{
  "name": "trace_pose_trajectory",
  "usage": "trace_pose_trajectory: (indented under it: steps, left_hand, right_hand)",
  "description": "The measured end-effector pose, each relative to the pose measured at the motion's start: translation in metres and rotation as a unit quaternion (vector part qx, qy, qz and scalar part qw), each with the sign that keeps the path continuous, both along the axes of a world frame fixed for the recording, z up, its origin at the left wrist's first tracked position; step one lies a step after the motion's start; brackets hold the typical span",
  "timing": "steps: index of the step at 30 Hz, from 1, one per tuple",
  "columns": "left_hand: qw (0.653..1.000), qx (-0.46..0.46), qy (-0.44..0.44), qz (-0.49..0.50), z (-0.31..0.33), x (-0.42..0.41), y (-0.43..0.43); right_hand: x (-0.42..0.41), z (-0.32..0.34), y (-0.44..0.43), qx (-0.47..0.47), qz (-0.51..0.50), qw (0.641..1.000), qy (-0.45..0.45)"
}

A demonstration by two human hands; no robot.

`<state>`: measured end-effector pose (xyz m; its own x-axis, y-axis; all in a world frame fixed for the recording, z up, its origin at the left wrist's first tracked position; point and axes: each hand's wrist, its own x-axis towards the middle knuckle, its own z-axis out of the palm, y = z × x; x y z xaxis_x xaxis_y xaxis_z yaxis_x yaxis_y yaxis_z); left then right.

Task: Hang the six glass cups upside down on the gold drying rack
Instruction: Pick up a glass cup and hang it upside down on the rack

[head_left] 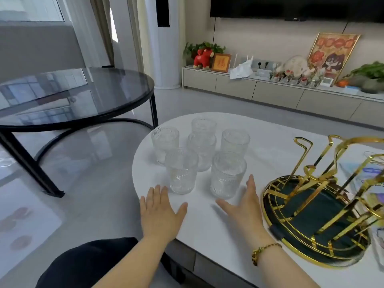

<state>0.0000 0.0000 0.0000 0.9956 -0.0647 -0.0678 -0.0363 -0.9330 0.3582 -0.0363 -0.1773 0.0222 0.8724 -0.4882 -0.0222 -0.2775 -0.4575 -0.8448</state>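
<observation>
Several ribbed glass cups stand upright in a cluster on the white table [259,142]; the nearest two are the front-left cup [181,171] and the front-right cup [227,175]. The gold drying rack [315,204], with a dark green tray base and bare gold prongs, sits at the right. My left hand [161,213] lies flat and open just in front of the front-left cup. Just right of the front-right cup, my right hand [243,206] is open and apart from the glass. Neither hand holds anything.
A round dark glass side table [68,94] with black legs stands at the left, close to the white table's rounded end. Papers [372,173] lie behind the rack at the right edge. A low cabinet with ornaments lines the far wall.
</observation>
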Motion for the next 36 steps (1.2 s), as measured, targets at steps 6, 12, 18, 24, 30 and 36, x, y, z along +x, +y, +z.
trace_pose_trajectory:
  steps: [6,12,18,24,30,36]
  left_hand:
    - [1.000,0.004,-0.026,0.000,-0.005,0.002,0.000]
    - [0.999,0.006,-0.031,0.006,-0.003,0.001,-0.002]
    - [0.999,0.013,-0.032,0.005,-0.001,0.001,-0.001]
    - [0.999,0.012,-0.036,-0.004,-0.002,0.003,-0.001]
    - [0.999,-0.011,-0.022,-0.024,0.006,-0.004,0.002]
    - [0.970,-0.171,-0.078,-0.152,0.020,-0.047,-0.023]
  right_hand:
    - [0.019,-0.003,0.010,-0.036,-0.028,0.998,-0.040]
    - [0.026,-0.004,0.007,-0.034,-0.039,0.998,-0.042]
    - [0.028,-0.007,0.007,-0.030,-0.056,0.997,-0.052]
    - [0.017,-0.001,0.005,0.061,-0.051,0.988,-0.131]
    - [-0.018,0.037,-0.010,0.088,-0.014,0.979,-0.182]
    - [-0.053,0.102,-0.025,0.048,0.006,0.977,-0.208]
